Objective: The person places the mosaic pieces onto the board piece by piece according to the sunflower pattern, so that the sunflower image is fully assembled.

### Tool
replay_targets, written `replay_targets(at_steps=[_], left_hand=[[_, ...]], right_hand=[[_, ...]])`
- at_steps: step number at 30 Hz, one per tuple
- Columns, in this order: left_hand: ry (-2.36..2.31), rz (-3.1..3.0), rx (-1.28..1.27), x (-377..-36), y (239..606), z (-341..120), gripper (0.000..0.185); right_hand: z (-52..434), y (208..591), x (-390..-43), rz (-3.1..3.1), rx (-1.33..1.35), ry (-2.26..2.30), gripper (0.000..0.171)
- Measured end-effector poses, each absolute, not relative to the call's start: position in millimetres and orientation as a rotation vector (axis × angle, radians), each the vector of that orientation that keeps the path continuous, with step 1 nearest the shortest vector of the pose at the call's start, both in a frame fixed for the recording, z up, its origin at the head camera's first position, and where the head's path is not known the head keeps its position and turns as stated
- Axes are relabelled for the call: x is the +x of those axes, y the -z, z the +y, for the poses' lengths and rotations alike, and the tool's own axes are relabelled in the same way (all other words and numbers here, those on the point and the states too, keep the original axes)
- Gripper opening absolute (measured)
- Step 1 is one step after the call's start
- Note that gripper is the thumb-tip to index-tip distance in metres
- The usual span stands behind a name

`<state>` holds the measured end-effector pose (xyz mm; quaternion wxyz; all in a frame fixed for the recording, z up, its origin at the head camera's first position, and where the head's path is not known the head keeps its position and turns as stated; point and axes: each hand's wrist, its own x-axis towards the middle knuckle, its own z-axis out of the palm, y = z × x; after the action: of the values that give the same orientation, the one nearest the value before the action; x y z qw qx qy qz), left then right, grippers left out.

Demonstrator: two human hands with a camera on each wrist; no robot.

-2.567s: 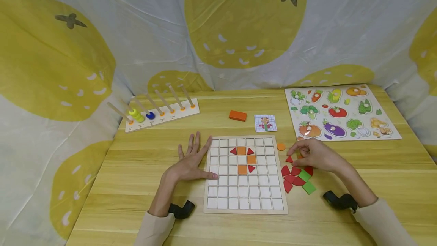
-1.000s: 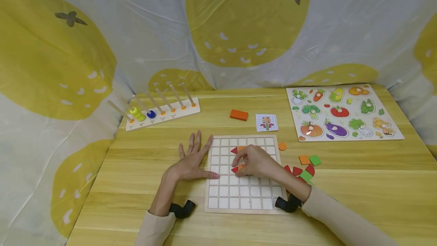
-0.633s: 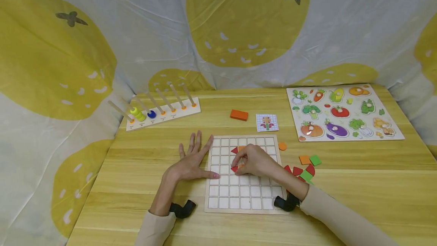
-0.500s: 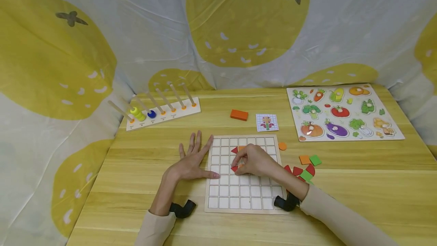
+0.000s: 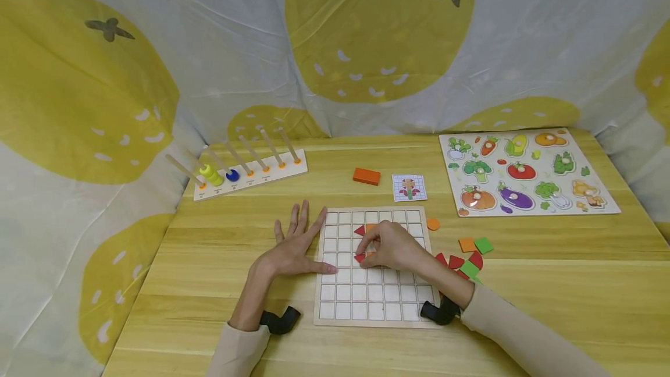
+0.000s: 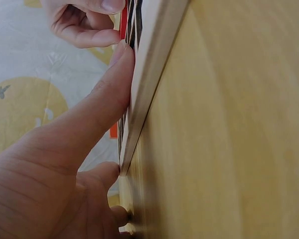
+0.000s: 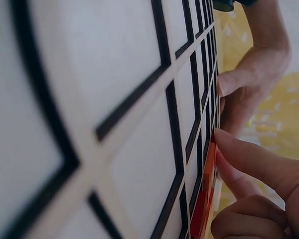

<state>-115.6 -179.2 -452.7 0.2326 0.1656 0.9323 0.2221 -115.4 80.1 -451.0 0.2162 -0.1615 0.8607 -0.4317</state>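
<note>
Fingertips of the right hand [image 5: 394,247] pinch a red triangle [image 5: 359,258] at centre frame, low on the grid board [image 5: 374,301]. The left hand [image 5: 293,249] lies flat with fingers spread, thumb on the board's left edge. Risk, I'd say: a skewed piece riding a cell line, or a knuckle nudging the orange squares [image 5: 370,227] beneath. Those squares sit mostly hidden under the hand

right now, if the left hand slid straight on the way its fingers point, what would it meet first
The left hand lies flat, fingers pointing away and slightly right along the grid board. The bare table looks free until roughly the orange block, though depth is uncertain.
</note>
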Motion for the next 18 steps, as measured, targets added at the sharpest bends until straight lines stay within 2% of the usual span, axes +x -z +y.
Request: replay_targets(at_steps=[10, 18], left_hand=[[-0.610, 2.558, 0.454, -116, 452, -180, 0.127], [-0.635, 2.549, 0.467, -115, 452, -180, 0.127]], right_hand=[[92, 446, -116, 2.338, -0.397, 1.272, 0.011], [144, 439, -118, 2.360, -0.319, 1.346, 0.017]])
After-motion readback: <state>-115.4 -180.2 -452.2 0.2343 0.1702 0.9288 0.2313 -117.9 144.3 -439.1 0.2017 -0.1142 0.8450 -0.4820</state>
